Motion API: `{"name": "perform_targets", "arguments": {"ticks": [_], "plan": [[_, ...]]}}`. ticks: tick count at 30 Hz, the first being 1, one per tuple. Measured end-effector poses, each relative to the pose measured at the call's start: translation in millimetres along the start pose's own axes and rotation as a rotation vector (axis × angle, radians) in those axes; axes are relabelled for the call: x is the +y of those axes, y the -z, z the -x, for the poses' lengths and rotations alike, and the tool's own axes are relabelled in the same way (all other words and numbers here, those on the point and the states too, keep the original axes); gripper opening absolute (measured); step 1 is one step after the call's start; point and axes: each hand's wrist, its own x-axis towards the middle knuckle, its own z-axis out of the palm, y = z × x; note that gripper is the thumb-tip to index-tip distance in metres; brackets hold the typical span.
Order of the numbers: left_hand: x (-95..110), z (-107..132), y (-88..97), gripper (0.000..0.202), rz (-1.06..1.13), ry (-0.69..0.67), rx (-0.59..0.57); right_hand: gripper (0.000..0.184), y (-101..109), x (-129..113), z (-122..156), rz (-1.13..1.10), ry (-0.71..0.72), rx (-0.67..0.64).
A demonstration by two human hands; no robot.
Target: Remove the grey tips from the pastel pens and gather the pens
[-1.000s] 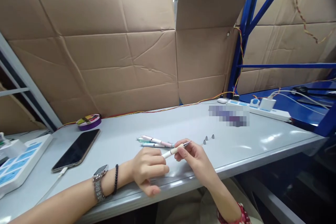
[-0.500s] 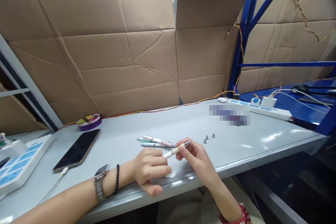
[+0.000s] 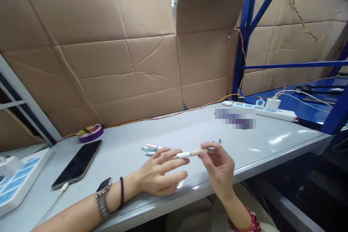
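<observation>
White pen point(image 3: 185, 154) in R hand point(image 3: 220, 169) pinch; L hand point(image 3: 160, 173) splayed at other end

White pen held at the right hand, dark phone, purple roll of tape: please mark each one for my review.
White pen point(image 3: 186, 154): head view, on its white barrel.
Dark phone point(image 3: 77, 164): head view, middle of its screen.
Purple roll of tape point(image 3: 91, 138): head view, on its purple outer side.

pixelated patch point(image 3: 235, 118): contents unreadable | lying pens point(image 3: 150, 148): partly hidden | left power strip point(image 3: 24, 181): cut by edge
</observation>
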Motion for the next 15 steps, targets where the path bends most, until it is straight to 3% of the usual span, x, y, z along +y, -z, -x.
{"name": "perform_targets", "arguments": {"ticks": [4, 6, 8, 10, 15], "plan": [[-2.7, 4.0, -1.2, 0.025, -0.057, 0.170, -0.034, 0.015, 26.0, 12.1, -23.0, 0.100, 0.075, 0.351], [-6.7, 5.7, -3.5, 0.028, -0.052, 0.317, -0.099, 0.018, 45.9, 18.6, -39.4, 0.241, 0.076, 0.399], [-11.9, 7.1, -6.0, 0.027, -0.022, 0.480, -0.171, 0.019, 64.9, 24.4, -52.9, 0.435, 0.049, 0.362], [-17.6, 8.5, -7.7, 0.023, 0.041, 0.576, -0.249, 0.018, 78.7, 29.0, -60.7, 0.605, -0.062, 0.222], [-28.0, 13.4, -8.9, 0.021, 0.125, 0.684, -0.340, 0.020, 86.9, 37.1, -61.1, 0.985, -0.198, 0.001]]}}
